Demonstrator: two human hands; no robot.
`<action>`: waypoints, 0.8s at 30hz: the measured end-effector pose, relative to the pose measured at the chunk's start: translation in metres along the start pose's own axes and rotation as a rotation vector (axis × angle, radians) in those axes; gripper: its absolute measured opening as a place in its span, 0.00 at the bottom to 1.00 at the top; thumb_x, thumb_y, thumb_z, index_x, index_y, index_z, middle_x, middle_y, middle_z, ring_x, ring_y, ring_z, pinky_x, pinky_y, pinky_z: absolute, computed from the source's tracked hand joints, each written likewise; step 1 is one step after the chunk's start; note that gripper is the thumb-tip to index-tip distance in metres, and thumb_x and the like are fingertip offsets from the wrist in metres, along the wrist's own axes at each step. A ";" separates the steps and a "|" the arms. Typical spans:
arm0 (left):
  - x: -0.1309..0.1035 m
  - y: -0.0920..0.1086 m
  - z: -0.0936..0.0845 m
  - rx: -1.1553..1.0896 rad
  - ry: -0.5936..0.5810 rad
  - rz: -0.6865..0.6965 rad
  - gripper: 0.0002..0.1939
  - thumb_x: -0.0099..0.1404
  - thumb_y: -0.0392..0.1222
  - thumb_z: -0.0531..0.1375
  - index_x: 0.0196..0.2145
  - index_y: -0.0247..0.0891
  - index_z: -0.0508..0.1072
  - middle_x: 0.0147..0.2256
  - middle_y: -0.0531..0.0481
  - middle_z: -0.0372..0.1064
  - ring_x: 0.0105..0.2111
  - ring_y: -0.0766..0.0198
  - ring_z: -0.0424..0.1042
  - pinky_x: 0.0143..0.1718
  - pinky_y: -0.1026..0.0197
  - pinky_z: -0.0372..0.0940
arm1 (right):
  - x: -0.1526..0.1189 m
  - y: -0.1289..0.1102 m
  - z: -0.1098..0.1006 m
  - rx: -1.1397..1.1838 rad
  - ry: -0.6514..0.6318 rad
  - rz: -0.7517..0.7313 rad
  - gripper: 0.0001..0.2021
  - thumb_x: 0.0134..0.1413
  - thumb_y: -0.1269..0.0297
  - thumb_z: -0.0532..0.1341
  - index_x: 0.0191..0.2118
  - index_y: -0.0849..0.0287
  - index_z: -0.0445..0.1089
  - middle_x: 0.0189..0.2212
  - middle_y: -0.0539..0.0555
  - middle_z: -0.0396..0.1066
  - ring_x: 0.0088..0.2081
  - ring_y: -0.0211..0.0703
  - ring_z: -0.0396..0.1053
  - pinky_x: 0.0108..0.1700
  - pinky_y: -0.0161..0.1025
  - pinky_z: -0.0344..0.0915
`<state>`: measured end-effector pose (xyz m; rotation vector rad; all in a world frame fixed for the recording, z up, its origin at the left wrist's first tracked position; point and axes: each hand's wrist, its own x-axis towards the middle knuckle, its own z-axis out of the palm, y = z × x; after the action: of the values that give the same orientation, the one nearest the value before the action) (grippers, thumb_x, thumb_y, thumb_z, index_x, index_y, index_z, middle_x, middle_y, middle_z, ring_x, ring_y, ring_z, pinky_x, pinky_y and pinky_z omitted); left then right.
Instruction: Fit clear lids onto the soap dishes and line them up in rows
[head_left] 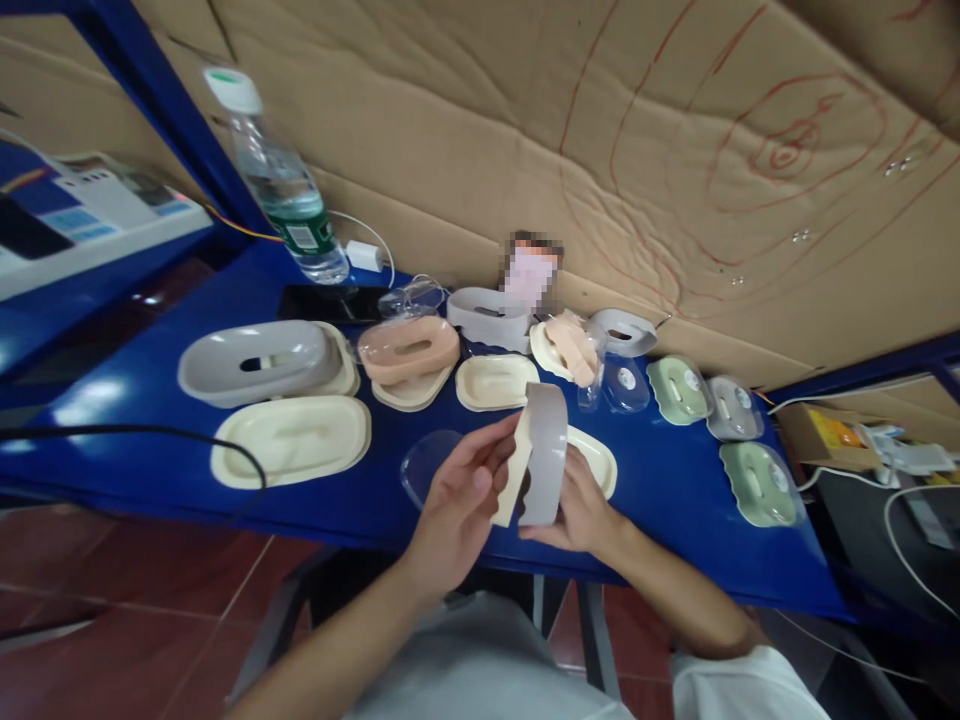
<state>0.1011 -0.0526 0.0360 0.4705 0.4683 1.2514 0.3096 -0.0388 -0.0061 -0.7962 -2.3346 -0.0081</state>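
Note:
In front of me, my left hand (461, 505) is closed on a cream plastic insert (514, 472) with a wavy edge. My right hand (589, 505) grips a grey plastic shell (549, 450), a curved-walled cover with a wavy rim, held on its side. The two parts are tilted up face to face, touching or nearly so at the top and apart lower down. Behind my right hand lies a cream oval tray (598, 462), partly hidden. A clear plastic lid (427, 468) lies beside my left hand. Another cream tray (497, 382) rests just beyond the held parts.
On the blue table (150, 465) stand grey shells (259, 365), a pink shell (410, 350) and a large cream tray (292, 440). Several finished-looking green and grey boxes (759, 485) sit at right. A water bottle (289, 195) stands far left. A black cable (150, 430) crosses the left side.

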 end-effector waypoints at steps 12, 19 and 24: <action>0.003 -0.023 0.020 0.056 0.115 0.013 0.23 0.66 0.53 0.72 0.56 0.52 0.74 0.55 0.50 0.75 0.59 0.53 0.74 0.60 0.52 0.70 | 0.000 -0.006 -0.004 -0.068 0.073 0.151 0.43 0.67 0.33 0.60 0.73 0.60 0.57 0.59 0.71 0.72 0.58 0.68 0.74 0.55 0.61 0.75; 0.003 -0.033 0.016 0.071 0.156 0.042 0.26 0.68 0.56 0.71 0.58 0.55 0.69 0.63 0.52 0.69 0.62 0.55 0.71 0.64 0.52 0.67 | 0.010 -0.007 -0.010 -0.119 0.093 0.090 0.41 0.72 0.40 0.58 0.78 0.63 0.53 0.59 0.71 0.74 0.59 0.66 0.74 0.57 0.62 0.74; 0.002 -0.038 0.014 0.062 0.164 0.009 0.31 0.69 0.60 0.69 0.64 0.57 0.63 0.65 0.50 0.71 0.65 0.54 0.71 0.67 0.48 0.65 | 0.010 -0.010 -0.010 -0.012 0.023 0.160 0.41 0.72 0.50 0.61 0.80 0.59 0.47 0.69 0.70 0.67 0.69 0.67 0.67 0.66 0.66 0.69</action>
<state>0.1395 -0.0613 0.0249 0.4243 0.6459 1.2920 0.3036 -0.0436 0.0094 -0.9812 -2.2449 0.0381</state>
